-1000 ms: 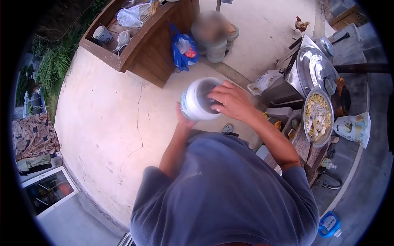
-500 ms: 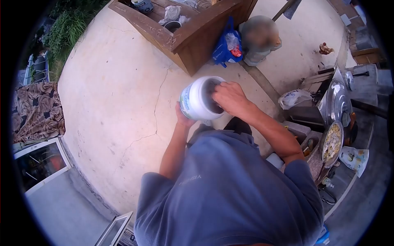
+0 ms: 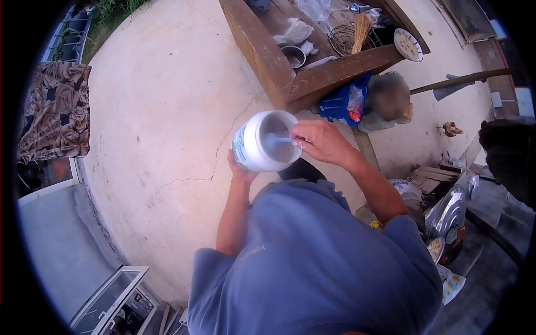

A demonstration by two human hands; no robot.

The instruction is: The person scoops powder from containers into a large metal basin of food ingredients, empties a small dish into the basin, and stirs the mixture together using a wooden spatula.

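Note:
My left hand (image 3: 240, 167) is wrapped round the lower left side of a white plastic tub (image 3: 252, 148) with a blue and green label. The tub is tilted, its wide round mouth facing up and to the right. My right hand (image 3: 322, 142) is closed on the handle of a pale blue scoop (image 3: 279, 139) at the tub's rim. The scoop's head sits inside the mouth and looks smeared by motion. What lies at the bottom of the tub I cannot make out.
Ahead stands a brown wooden table (image 3: 290, 84) with raised edges, holding a metal pot (image 3: 293, 56), plastic bags and a bowl (image 3: 408, 44). Beside it sits a blue bag (image 3: 343, 103). A chicken (image 3: 451, 129) is at right, above a metal lid (image 3: 448, 212) on the cooking area.
The pale blue scoop now shows in my right hand, which has drawn back toward the tub's rim. My view has turned, bringing more of the wooden table into sight.

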